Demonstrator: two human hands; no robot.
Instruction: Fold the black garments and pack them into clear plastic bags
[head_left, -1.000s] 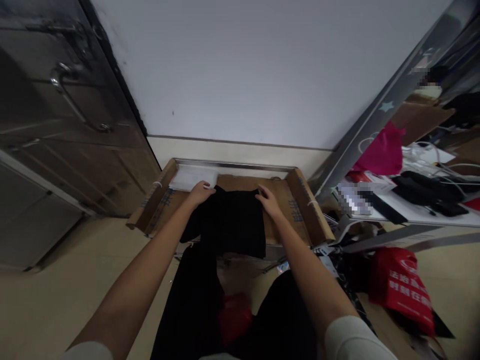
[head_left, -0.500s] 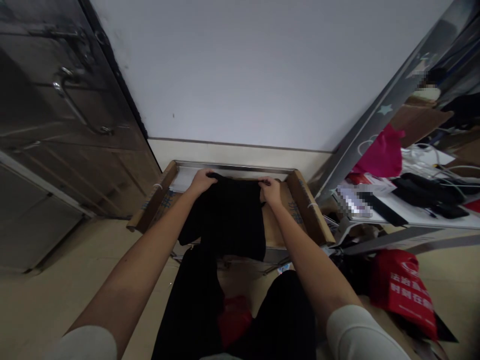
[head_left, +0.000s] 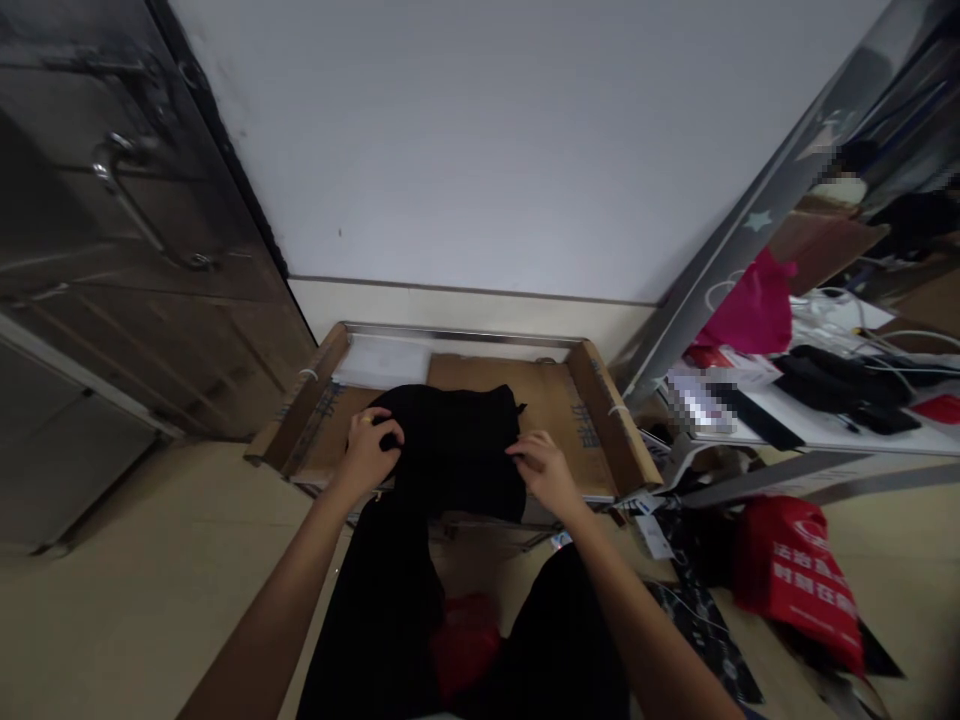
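A black cloth (head_left: 457, 450) lies on the cardboard-lined tray (head_left: 585, 400), its near edge hanging by my knees. At its left side, my left hand (head_left: 373, 447) has curled fingers pinching the fabric. My right hand (head_left: 538, 462) is at the cloth's right edge, thumb and fingertips closed on it. The cloth's far edge lies loose, with a small corner sticking out at the right.
A white flat packet (head_left: 382, 362) lies at the tray's back left. A metal door (head_left: 150, 230) stands at the left. To the right are a cluttered white table (head_left: 832, 432) and a red bag (head_left: 799, 570) on the floor.
Both hands have let go of the cloth's far edge and come nearer to me, down to its sides. The far edge has dropped closer, uncovering cardboard and more of the white packet.
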